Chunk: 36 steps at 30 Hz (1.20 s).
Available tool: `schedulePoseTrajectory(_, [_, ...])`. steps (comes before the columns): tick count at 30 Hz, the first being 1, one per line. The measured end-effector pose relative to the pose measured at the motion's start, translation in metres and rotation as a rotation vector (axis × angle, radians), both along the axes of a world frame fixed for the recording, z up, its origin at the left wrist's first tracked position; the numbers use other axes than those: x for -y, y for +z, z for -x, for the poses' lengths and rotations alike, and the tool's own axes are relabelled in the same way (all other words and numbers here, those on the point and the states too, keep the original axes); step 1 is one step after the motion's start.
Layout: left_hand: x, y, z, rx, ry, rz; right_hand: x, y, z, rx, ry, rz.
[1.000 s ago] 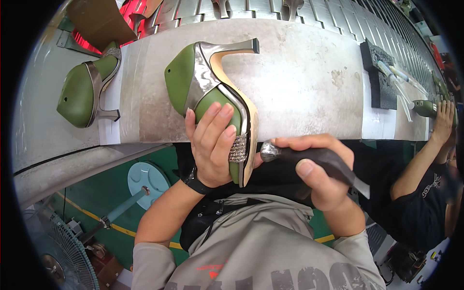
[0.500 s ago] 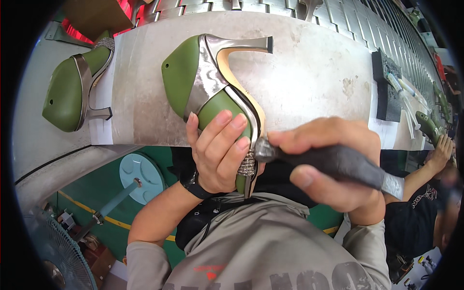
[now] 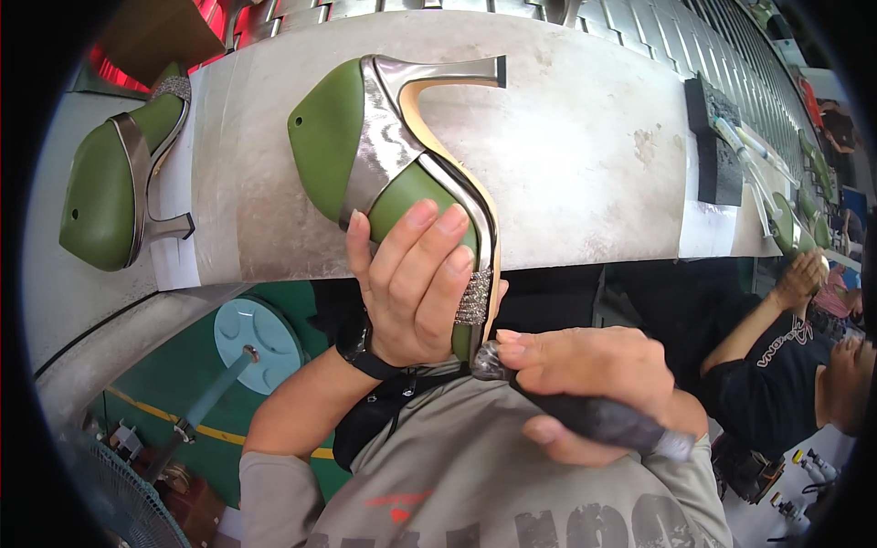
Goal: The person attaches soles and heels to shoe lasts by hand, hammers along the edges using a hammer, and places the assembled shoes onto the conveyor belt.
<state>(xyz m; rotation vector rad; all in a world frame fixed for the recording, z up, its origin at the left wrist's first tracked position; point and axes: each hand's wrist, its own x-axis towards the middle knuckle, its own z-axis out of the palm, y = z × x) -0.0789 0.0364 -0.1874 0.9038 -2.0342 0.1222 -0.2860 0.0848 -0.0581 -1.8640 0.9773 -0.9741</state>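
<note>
Fingers curled, the left hand [image 3: 406, 306] grips a high-heeled shoe [image 3: 382, 137], the right hand [image 3: 603, 370] a metal-headed tool [image 3: 589, 418] at the shoe's five o'clock.

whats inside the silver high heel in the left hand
A green shoe last, partly exposed; the left hand and glittery strap hide some of its front half.

Green high-heeled shoes [image 3: 324, 146], near: two. Green shapes [image 3: 789, 230], far right: several, too small to count. Hammer-like tool [image 3: 589, 418]: one. Black wristband [image 3: 365, 352]: one. Dark block [image 3: 718, 175]: one. Light-blue disc [image 3: 260, 331]: one. Fan [image 3: 119, 493]: one.
</note>
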Motion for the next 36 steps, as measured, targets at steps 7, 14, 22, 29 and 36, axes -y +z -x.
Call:
schedulePoseTrajectory(7, [0.002,0.001,0.008,-0.198,0.000,0.029,-0.011,0.000,-0.016,0.851,-0.414,0.015])
schedulePoseTrajectory(14, [-0.002,0.001,0.005,-0.187,0.002,-0.027,0.007,-0.007,-0.007,0.108,-0.143,-0.062])
schedulePoseTrajectory(22, [-0.001,-0.001,0.004,-0.185,-0.026,-0.049,0.020,0.002,-0.010,0.077,-0.214,-0.064])
schedulePoseTrajectory(29, [0.001,-0.004,0.008,-0.197,-0.009,-0.003,0.056,0.023,0.000,-0.013,-0.140,-0.220])
schedulePoseTrajectory(36, [0.003,-0.006,0.005,-0.142,-0.029,0.023,0.075,0.040,0.004,0.085,-0.255,-0.648])
